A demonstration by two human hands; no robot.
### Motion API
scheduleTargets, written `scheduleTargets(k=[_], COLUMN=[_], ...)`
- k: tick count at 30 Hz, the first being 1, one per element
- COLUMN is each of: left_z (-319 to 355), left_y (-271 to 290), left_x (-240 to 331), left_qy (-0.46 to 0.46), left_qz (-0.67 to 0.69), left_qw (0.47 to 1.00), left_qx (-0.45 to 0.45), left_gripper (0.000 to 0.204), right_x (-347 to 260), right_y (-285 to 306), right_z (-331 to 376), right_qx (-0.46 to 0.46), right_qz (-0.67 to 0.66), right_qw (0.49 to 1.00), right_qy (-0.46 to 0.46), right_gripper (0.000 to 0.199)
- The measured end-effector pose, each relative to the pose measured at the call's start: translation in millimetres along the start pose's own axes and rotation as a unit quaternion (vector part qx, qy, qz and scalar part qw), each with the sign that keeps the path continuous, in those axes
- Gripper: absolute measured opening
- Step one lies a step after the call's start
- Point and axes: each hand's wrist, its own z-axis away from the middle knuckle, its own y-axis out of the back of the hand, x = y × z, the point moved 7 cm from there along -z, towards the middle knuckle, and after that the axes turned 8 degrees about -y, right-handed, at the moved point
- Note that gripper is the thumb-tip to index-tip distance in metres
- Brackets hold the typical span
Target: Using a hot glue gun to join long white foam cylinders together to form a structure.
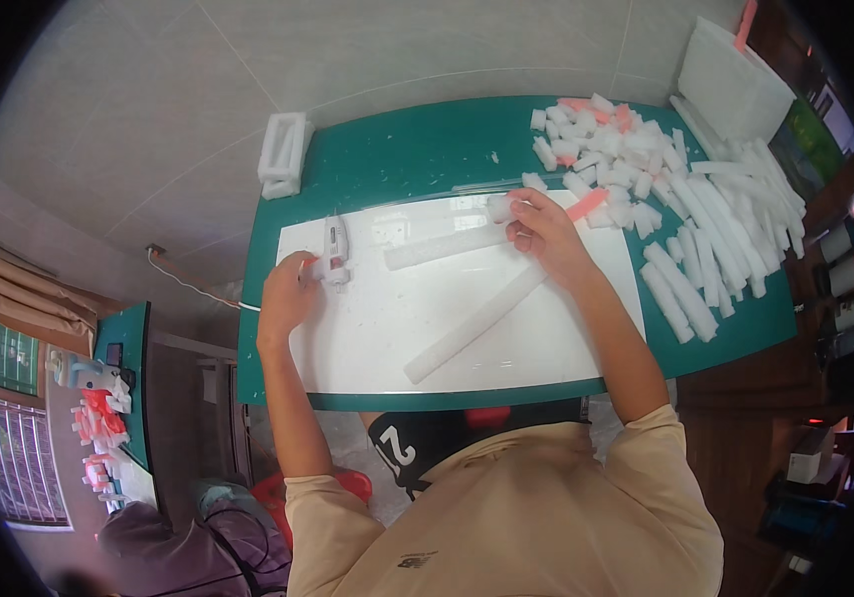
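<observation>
Biggest thing here is the green surface [397,139], with a glossy white board [347,348] lying on it. Next up, the tan shirt [506,507], which has a small dark printed mark on it, and black shorts [417,453] with big white figures. Foam heap [735,229] sits off to the right, mostly white, some pink chunks mixed in at the back. Two white strips lie on the board: the back strip [447,247] ends by the right grip [549,233], the front strip [476,326] slants up toward the wrist. Left grip [289,289] is closed round the white glue gun [335,239], dark label on its body. Smallest, a foam bit [499,208] pinched in the right grip above the board.
</observation>
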Motion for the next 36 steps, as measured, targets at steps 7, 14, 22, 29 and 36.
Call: scheduleTargets(k=[7,14,22,29,36], left_z=[-14,-24,-11,-8,-8], left_y=[-17,-60,-12,-23,-25], left_x=[87,95,158,206,212], left_qy=[-0.122,-0.094,-0.159,-0.258,-0.228], left_qz=[0.021,0.024,0.244,0.134,0.153], left_qw=[0.99,0.995,0.946,0.945,0.945], left_qx=[0.071,-0.023,0.143,0.152,0.179], left_gripper=[0.04,0.038,0.035,0.039,0.04], right_x=[-1,4,-6,-16,-19], right_y=[-4,-8,-27,-42,-47], right_z=[3,4,16,29,36], right_qx=[-0.02,-0.015,-0.075,-0.096,-0.104], right_qz=[0.002,0.016,0.033,0.073,0.075], right_qw=[1.0,1.0,0.995,0.987,0.986], right_qy=[0.006,0.001,0.048,0.107,0.106], right_gripper=[0.025,0.032,0.027,0.027,0.028])
